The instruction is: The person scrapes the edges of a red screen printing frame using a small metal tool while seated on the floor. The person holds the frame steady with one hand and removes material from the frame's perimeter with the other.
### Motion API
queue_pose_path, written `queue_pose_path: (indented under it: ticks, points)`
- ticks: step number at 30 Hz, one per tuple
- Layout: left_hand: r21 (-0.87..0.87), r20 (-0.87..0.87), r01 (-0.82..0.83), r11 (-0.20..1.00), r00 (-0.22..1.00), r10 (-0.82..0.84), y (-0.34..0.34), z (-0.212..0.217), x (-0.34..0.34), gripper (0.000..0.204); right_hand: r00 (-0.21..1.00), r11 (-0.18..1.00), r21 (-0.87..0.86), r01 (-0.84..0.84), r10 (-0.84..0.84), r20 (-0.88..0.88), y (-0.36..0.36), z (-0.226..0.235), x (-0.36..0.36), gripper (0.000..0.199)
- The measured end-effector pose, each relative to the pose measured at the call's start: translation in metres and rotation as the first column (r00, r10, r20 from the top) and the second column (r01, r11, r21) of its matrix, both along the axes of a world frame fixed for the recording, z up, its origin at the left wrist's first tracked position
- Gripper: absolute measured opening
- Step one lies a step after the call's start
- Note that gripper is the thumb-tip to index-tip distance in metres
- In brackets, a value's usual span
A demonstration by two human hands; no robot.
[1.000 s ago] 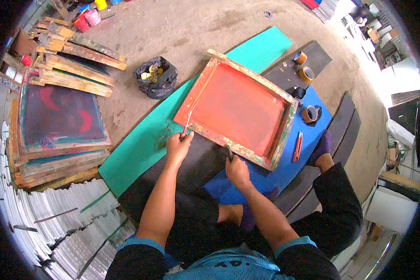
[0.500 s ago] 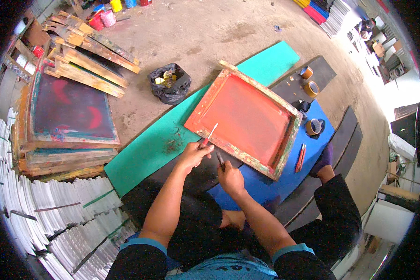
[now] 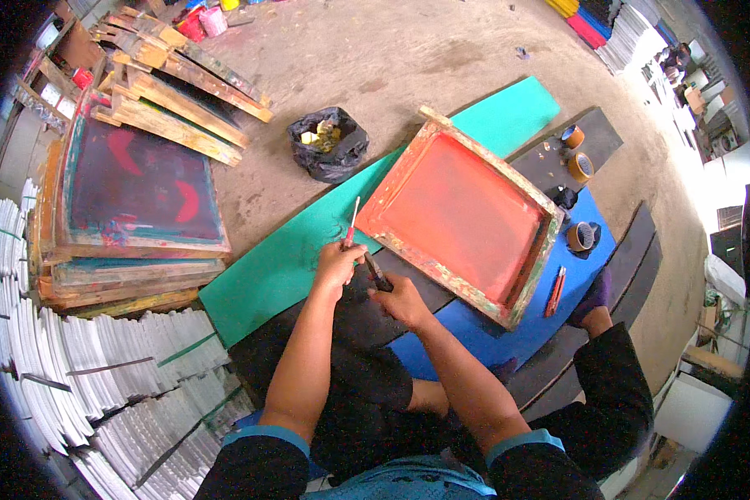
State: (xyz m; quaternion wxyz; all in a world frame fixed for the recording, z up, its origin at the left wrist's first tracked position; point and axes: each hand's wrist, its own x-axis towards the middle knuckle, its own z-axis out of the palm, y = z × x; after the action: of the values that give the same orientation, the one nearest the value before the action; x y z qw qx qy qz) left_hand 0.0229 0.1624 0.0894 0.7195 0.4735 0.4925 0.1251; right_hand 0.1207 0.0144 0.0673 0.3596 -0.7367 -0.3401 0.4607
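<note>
My left hand (image 3: 338, 265) is closed around a screwdriver (image 3: 351, 228), its red handle in my fingers and its thin metal shaft pointing up and away. In my right hand (image 3: 400, 300) is a dark narrow tool (image 3: 377, 272), gripped at its near end; its far end reaches close to my left fingers, and its exact kind is unclear. Just beyond both hands lies a wooden screen-printing frame (image 3: 465, 218) with orange-red mesh and paint-stained, worn edges. It rests tilted across green, black and blue sheets. Neither tool touches the frame.
A red cutter knife (image 3: 556, 292) and tape rolls (image 3: 580, 237) lie right of the frame. Beyond the green sheet (image 3: 262, 279) stands a black bag (image 3: 328, 143) with scraps. Stacked frames (image 3: 142, 187) and bundled white sheets (image 3: 100, 354) line the left. My foot (image 3: 593, 300) is at right.
Both hands have shifted left, away from the frame's near corner. The screwdriver stands more upright, and the dark tool has turned to point up-left, closer to my left hand. The view has shifted slightly.
</note>
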Motion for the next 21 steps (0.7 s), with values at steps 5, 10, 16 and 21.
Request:
queue_pose_path:
  ticks: [5, 10, 16, 21]
  points:
    - [-0.012, -0.029, -0.136, 0.991, 0.990, 0.136, 0.015, -0.010, -0.011, 0.017, 0.932, 0.993, 0.092, -0.069, 0.031, 0.362, 0.012, 0.005, -0.011, 0.031]
    - [0.125, -0.099, -0.339, 0.932, 0.931, 0.352, 0.025, -0.029, -0.019, 0.021, 0.993, 0.999, -0.038, -0.009, 0.013, 0.120, 0.006, 0.004, -0.005, 0.032]
    - [0.171, -0.129, -0.338, 0.925, 0.923, 0.361, 0.015, -0.045, -0.008, 0.027, 0.997, 0.975, -0.207, 0.076, -0.072, 0.024, -0.032, 0.007, 0.013, 0.040]
    - [0.395, -0.112, -0.017, 0.919, 0.991, 0.066, -0.019, -0.034, 0.015, 0.027, 0.976, 0.948, -0.234, 0.215, -0.200, 0.088, -0.078, 0.012, 0.031, 0.033]
